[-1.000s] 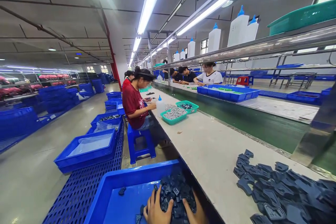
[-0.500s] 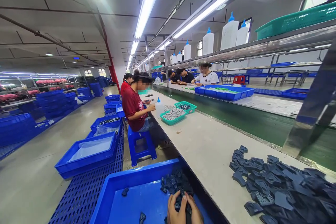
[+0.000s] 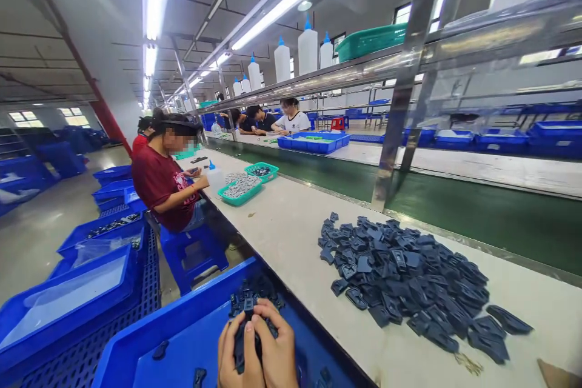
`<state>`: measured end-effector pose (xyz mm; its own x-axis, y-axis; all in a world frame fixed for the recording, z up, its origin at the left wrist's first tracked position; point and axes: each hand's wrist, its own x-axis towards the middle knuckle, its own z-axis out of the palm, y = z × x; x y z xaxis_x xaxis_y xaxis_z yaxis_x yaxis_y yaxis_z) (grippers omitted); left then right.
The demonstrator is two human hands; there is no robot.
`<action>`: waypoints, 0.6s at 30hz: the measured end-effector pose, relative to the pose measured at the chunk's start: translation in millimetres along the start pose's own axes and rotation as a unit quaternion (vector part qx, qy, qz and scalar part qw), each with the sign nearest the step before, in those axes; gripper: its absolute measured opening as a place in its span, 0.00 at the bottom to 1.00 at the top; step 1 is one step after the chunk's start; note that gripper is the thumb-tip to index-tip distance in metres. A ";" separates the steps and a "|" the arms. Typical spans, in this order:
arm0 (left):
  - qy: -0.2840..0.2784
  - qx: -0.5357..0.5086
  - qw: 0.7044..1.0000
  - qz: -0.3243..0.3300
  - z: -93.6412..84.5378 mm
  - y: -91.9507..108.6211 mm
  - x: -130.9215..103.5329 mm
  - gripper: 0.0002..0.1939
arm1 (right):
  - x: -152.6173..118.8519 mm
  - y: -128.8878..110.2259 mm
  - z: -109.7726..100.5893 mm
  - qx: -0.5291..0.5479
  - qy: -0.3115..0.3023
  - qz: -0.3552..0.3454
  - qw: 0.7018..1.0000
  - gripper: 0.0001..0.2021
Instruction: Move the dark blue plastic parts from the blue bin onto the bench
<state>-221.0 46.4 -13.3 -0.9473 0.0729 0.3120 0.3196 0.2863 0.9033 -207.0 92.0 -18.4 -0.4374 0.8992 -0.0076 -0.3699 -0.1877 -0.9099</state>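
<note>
Beside a cream worktop, left hand and right hand are cupping dark, slotted plastic parts over a blue plastic tray holding more, bottom centre.

Lower centre of the frame: left hand and right hand, both bare; slender fingers, thumbs with short nails. The frame's lower edge crops both hands; finer skin detail is too small to tell.
</note>
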 end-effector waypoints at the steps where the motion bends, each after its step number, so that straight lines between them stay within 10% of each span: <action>1: -0.003 -0.014 1.000 0.021 1.3 17.3 4.3 0.20 | 3.2 -20.4 0.6 -0.003 -0.010 -0.020 1.000 0.10; 5: -0.017 -0.111 0.984 0.141 29.8 104.8 6.1 0.16 | 29.6 -108.5 -21.8 -0.008 0.002 -0.125 0.992 0.10; 10: -0.124 -0.254 0.927 0.245 108.1 201.9 -32.1 0.11 | 78.0 -196.2 -101.2 -0.058 0.112 -0.289 0.949 0.12; 18: -0.273 -0.239 0.887 0.286 206.5 238.5 -65.6 0.10 | 141.7 -219.0 -213.5 -0.264 0.254 -0.419 0.831 0.14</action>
<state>-87.5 307.2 120.9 -0.4563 0.5642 0.6881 0.6016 -0.3742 0.7058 -13.0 344.9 91.3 0.2451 0.7027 0.6679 0.0991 0.6672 -0.7383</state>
